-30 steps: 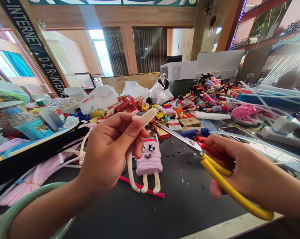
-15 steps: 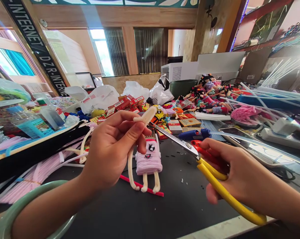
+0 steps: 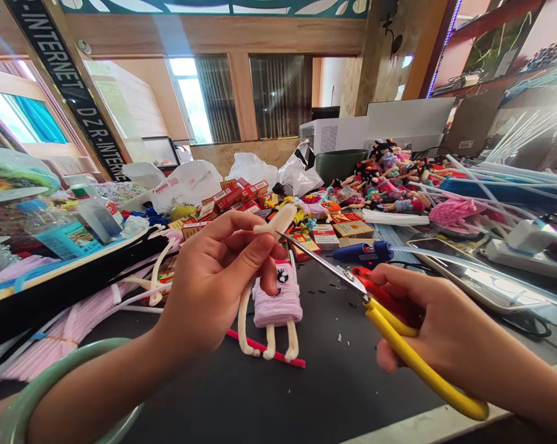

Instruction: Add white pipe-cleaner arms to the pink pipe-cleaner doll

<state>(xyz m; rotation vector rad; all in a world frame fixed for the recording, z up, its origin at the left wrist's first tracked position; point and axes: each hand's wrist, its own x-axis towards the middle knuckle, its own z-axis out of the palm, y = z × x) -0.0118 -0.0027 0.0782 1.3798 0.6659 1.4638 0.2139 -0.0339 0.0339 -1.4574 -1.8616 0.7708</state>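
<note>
Pinched between the thumb and fingers of my left hand (image 3: pixel 227 277) is a cream pipe cleaner (image 3: pixel 281 221), bent into a flat loop at its upper end. My right hand (image 3: pixel 426 320) grips scissors (image 3: pixel 394 345) with one yellow and one red handle. Their blade tips touch or lie right beside the cream loop, near my left fingertips. Behind and below my left hand lies a lilac fuzzy doll (image 3: pixel 278 305) with a stitched-looking eye and cream legs; my fingers cover part of it. A red pipe cleaner (image 3: pixel 288 359) lies by its feet.
A blue glue gun (image 3: pixel 364 251) and a phone (image 3: pixel 463 271) lie right of centre. Small boxes (image 3: pixel 241 194) and a heap of little dolls (image 3: pixel 394 179) crowd the back. Bundled pink pipe cleaners (image 3: pixel 61 333) and bottles (image 3: pixel 61 228) occupy the left side.
My left hand has shifted slightly right and down with the cream pipe cleaner. The scissor tips have come closer to the loop, and the handles look slightly closer together.
</note>
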